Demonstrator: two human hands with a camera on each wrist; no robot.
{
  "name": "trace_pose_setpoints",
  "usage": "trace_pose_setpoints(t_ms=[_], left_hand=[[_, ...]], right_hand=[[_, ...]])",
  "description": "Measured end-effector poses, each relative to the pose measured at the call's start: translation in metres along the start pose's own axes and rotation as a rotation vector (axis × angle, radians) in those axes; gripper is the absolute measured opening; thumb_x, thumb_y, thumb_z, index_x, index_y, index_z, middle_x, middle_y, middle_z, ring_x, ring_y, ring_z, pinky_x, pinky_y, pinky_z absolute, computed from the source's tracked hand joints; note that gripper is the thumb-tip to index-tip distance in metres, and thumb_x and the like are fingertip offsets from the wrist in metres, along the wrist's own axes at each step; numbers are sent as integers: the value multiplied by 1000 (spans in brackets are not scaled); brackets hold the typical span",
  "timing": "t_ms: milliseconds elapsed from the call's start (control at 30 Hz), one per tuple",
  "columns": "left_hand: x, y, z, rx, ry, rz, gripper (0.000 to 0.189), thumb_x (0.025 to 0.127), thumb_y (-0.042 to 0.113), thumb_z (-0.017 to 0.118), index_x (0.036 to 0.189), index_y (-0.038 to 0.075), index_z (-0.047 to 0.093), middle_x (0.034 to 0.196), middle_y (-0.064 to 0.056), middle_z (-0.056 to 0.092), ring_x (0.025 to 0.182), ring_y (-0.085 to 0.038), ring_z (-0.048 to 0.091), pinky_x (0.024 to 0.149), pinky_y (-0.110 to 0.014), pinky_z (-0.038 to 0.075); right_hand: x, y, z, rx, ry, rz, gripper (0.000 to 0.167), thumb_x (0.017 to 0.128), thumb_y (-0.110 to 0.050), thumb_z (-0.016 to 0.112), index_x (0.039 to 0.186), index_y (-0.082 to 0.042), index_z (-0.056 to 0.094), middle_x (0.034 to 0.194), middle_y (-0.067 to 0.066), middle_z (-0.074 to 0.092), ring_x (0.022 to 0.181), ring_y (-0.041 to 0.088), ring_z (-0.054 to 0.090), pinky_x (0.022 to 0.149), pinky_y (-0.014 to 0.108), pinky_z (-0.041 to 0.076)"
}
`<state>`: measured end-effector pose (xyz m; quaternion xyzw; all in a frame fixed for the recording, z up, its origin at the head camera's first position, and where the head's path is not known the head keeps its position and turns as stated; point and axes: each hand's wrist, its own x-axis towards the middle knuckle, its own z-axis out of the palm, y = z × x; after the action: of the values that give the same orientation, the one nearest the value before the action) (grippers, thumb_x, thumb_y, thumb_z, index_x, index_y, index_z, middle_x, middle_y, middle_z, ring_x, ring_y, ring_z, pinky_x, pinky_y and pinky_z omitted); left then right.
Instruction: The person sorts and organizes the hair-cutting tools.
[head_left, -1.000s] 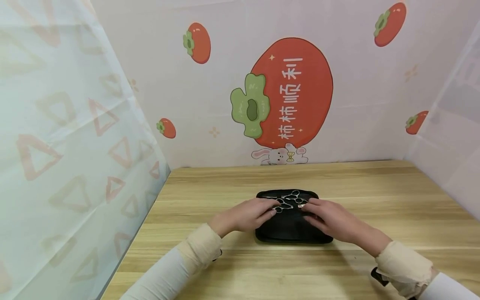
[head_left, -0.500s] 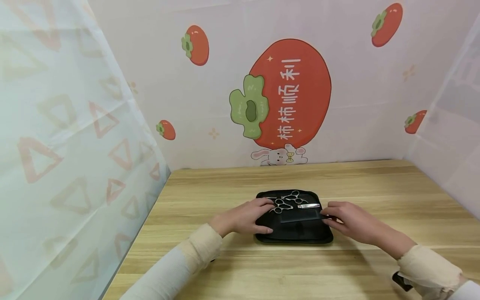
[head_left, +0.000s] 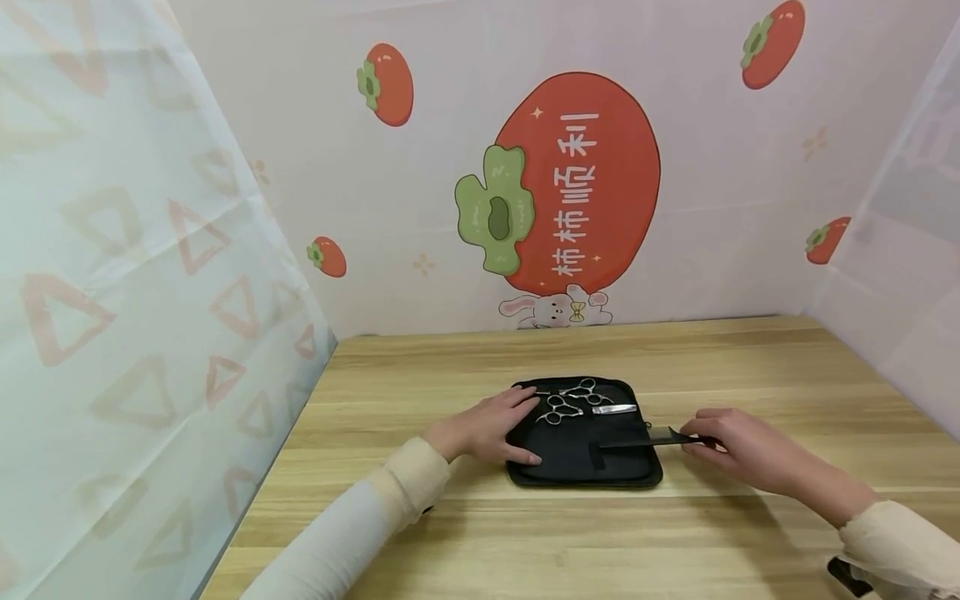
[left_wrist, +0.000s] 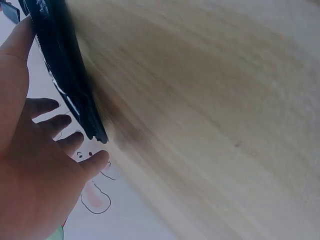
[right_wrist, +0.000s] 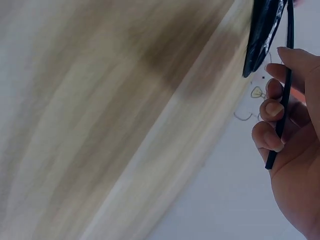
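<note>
A black case [head_left: 555, 467] lies opened flat on the wooden table. My left hand [head_left: 491, 429] rests on its left edge with fingers spread; the left wrist view shows the same hand [left_wrist: 45, 165] with straight fingers beside the case [left_wrist: 62, 55]. At the right of the case, my right hand [head_left: 742, 450] pinches the end of a black comb [head_left: 637, 443], whose far part reaches over the case. In the right wrist view the comb's dark handle [right_wrist: 287, 95] runs between thumb and curled fingers. Silver scissors [head_left: 558, 410] and another pair of scissors [head_left: 588, 390] lie in the case.
A flat silver blade-like piece [head_left: 615, 409] also lies in the case. The wooden table [head_left: 420, 375] extends around it. Printed cloth walls [head_left: 420, 183] stand behind and at both sides.
My right hand has drawn the black comb out of the case toward the right. My left hand has moved slightly left off the scissors and spread out on the case's edge.
</note>
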<state>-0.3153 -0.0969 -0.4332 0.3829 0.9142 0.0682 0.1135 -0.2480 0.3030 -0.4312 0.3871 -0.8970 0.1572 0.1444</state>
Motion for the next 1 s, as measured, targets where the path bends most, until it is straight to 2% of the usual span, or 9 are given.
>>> trace_pose_setpoints(t_ms=[133,233,433,833,1000], left_hand=[[1,0,1,-5,-29,-9,99,92,65,65,163,9,26,171,-9,16,157,-29,13,124,-50,22],[1,-1,2,-11,-52,-23,95,93,65,64,163,14,27,171,-7,15,158,-29,12,123,-54,21],[1,-1,3,-9,-76,-42,89,94,66,61,164,20,28,172,-4,12,158,-27,9,121,-60,21],[2,3,2,43,-73,-53,90,95,67,57,164,21,25,172,-4,10,158,-28,9,121,-59,23],[3,3,6,65,-69,-57,90,95,68,56,165,21,24,172,-3,9,158,-27,9,121,-59,23]], right_hand=[[-10,5,-1,-17,-27,34,12,88,-13,80,99,-16,77,93,-14,67,82,-2,62,64,28,54],[-18,6,-1,-8,-37,54,11,90,-15,79,100,-17,77,94,-16,66,82,-3,60,64,28,53],[-26,5,2,33,-7,49,10,93,-16,77,101,-20,77,91,-22,61,79,-8,55,64,24,50],[-18,-1,7,90,36,-35,14,92,-8,76,102,-18,78,90,-20,62,78,-8,54,65,18,48],[-15,-1,10,118,31,-20,13,91,-6,76,100,-16,80,87,-19,61,74,-9,51,60,18,46]])
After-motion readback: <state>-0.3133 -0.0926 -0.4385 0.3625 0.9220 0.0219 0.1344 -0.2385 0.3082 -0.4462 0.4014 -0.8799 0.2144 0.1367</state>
